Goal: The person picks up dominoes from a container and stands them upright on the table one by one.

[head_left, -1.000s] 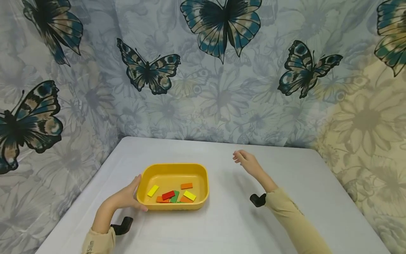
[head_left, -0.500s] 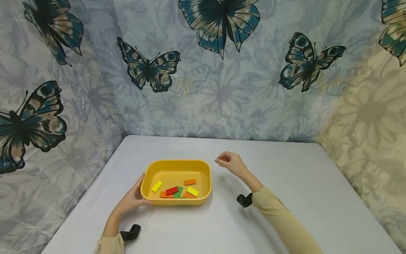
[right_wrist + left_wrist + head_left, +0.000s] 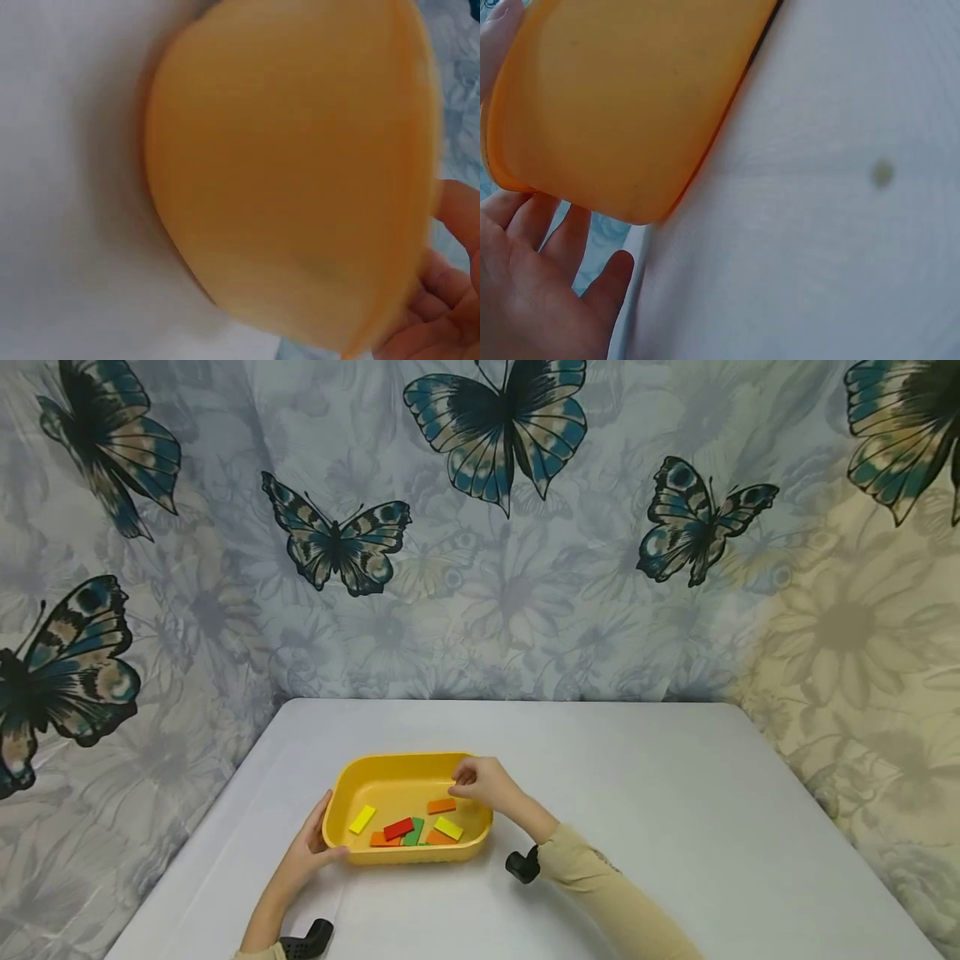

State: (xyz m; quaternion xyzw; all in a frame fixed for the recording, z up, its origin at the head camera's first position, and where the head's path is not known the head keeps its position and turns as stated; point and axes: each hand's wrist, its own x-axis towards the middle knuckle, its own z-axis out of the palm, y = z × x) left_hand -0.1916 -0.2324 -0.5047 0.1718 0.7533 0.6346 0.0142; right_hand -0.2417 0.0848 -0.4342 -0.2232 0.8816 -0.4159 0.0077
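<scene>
A yellow plastic tub (image 3: 390,790) stands on the table, with several small flat blocks on its floor. Among them are a red block (image 3: 399,828), a green block (image 3: 413,832), an orange block (image 3: 441,807) and two yellow ones, one yellow block (image 3: 362,819) lying apart at the left. My left hand (image 3: 302,853) holds the tub's left end, thumb at the front corner and fingers along the outer wall. Over the tub's right rim reaches my right hand (image 3: 486,783), fingers bent loosely above the orange block; nothing shows between them. In the right wrist view the tub's wall covers the blocks.
The table (image 3: 637,793) has a white cover. Behind it and at both sides hangs a floral cloth (image 3: 510,635) printed with large butterflies. A black wrist camera (image 3: 522,865) sits below the right hand, another black camera (image 3: 309,938) below the left.
My right hand has moved left and forward from beside the tub to over its right end. The left hand stays at the tub's left end; the blocks lie as before.
</scene>
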